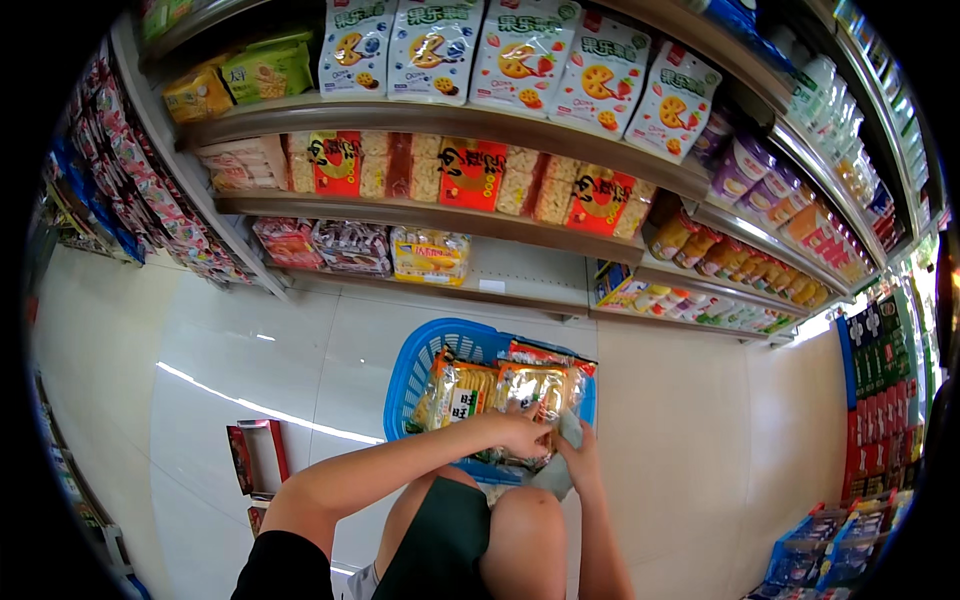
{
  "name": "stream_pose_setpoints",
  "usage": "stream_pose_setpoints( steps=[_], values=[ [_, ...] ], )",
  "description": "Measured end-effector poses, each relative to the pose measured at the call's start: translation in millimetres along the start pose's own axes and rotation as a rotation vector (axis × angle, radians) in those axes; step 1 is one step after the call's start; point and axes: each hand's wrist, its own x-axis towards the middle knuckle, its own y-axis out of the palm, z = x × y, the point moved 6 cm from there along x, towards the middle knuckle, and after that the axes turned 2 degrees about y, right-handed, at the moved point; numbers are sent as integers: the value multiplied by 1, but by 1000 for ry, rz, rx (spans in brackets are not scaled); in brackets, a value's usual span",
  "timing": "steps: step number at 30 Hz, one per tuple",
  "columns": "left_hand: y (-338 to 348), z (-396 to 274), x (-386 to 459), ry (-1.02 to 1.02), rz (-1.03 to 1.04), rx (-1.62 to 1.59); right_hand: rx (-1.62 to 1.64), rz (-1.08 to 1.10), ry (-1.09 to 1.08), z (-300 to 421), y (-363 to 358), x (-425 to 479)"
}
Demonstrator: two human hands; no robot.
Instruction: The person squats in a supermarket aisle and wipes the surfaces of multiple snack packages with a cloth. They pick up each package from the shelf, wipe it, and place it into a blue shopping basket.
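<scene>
A blue plastic shopping basket (405, 375) stands on the tiled floor before my knees. It holds several clear and orange packs of rice crackers (469, 386), with a red-edged pack (551, 352) at the back. My left hand (525, 433) reaches over the basket, its fingers on a shiny cracker pack (529, 382); whether it grips the pack is not clear. At the basket's right side my right hand (581, 454) holds a pale grey-green cloth (553, 476), which hangs beside the packs near my knee.
Shelves ahead carry snack pouches (521, 56), puffed-rice packs (472, 174), bread packs (431, 256) and jars (694, 244). An open red box (259, 457) lies on the floor at the left. Blue crates (806, 551) stand at the lower right, and a hanging snack rack (142, 172) at the left.
</scene>
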Motion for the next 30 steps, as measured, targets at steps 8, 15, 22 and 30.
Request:
stream_pose_setpoints(
  steps=[8,15,22,30],
  values=[
    [-37,13,-22,95,-703,-44,-445,-122,-424,162,11,6],
    [-96,105,-80,-25,-1303,-183,-340,-80,-709,226,92,72],
    [-136,213,-85,-225,-1678,-52,-347,-38,-857,248,191,157],
    [-182,256,-64,-362,-1669,-151,-388,-114,-748,247,226,217]
  ],
)
